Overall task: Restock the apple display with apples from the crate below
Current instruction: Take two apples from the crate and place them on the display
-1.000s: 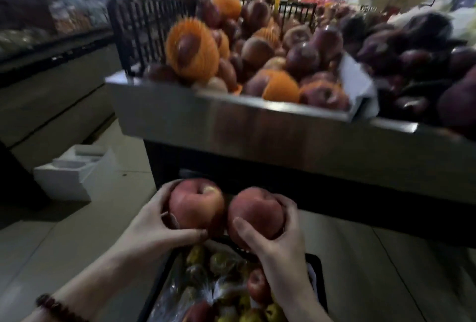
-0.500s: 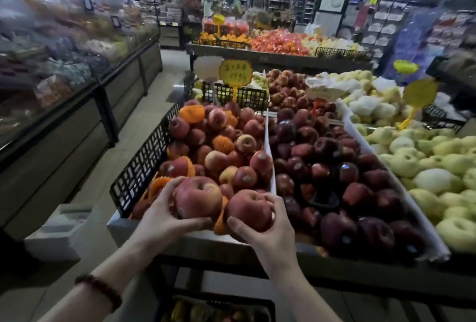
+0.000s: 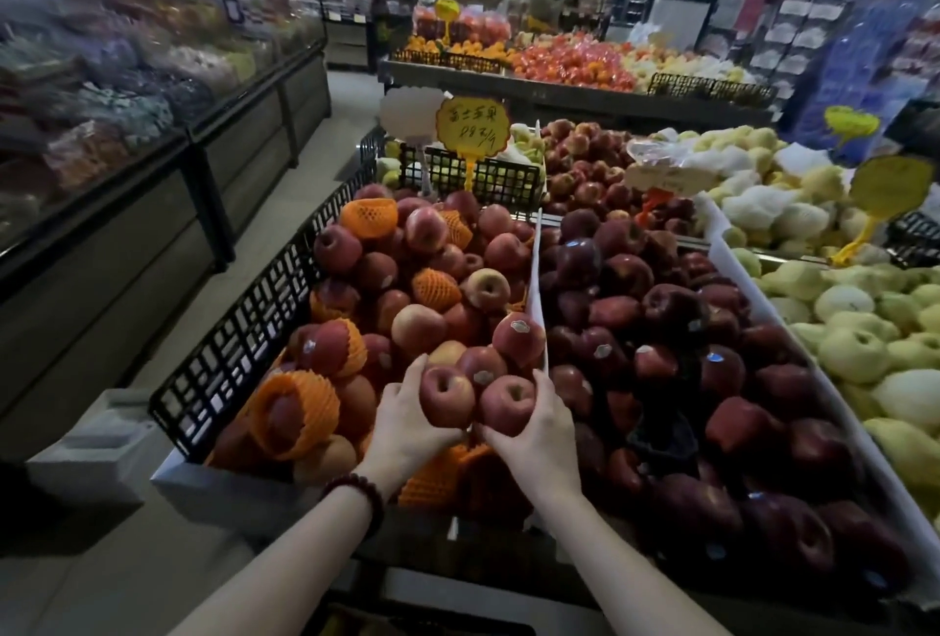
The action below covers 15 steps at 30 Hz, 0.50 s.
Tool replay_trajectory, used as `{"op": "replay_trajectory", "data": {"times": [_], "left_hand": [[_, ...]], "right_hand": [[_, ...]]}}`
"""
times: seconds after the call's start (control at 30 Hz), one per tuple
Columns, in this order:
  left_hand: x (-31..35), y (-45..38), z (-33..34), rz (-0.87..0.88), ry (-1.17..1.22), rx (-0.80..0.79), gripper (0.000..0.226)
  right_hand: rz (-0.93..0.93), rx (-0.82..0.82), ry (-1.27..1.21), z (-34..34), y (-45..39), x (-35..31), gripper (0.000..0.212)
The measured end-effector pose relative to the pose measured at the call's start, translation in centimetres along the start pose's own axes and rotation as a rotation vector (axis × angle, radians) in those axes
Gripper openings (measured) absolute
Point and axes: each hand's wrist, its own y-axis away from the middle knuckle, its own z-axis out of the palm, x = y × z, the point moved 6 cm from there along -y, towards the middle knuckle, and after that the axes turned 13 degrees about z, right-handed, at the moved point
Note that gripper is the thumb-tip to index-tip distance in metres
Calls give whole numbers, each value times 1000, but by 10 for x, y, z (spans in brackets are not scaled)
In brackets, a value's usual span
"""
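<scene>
Cupping round, glossy red apples: left hand (image 3: 407, 419) grips one (image 3: 447, 396), right hand (image 3: 539, 437) another (image 3: 506, 404) (touching)

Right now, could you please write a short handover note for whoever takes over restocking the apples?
Left hand: holds a red apple over the front of the apple display.
Right hand: holds a second apple, touching the first, beside the white divider.
Done: both apples brought up to the display.
Left: set both down on the pile, then fetch more; the crate is barely visible at the bottom edge.
</scene>
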Motion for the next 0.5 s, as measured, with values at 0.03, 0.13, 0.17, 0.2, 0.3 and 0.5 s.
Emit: {"op": "replay_trajectory", "data": {"times": [0.03,0.13,0.17,0.2,0.3,0.5], "left_hand": [[-4,-3,5,8,-22,-1,106],[-12,-12,18,37,-100,-14,101],[-12,-13,20,48,-121,-17,102],[-12,-15,22,57,-136,-16,102],[-13,-13,24,58,-126,-41,103],[-3,-8,14,99,-107,-105,118]], "right_hand": [[-31,11,78,4,-3,2,94],[-75,57,335,12,-8,7,87],[-62,42,366,13,-9,9,88],[-55,19,375,15,-10,11,88],[-57,-36,367,17,-8,10,93],[-36,-47,202,9,-1,2,99]]}}
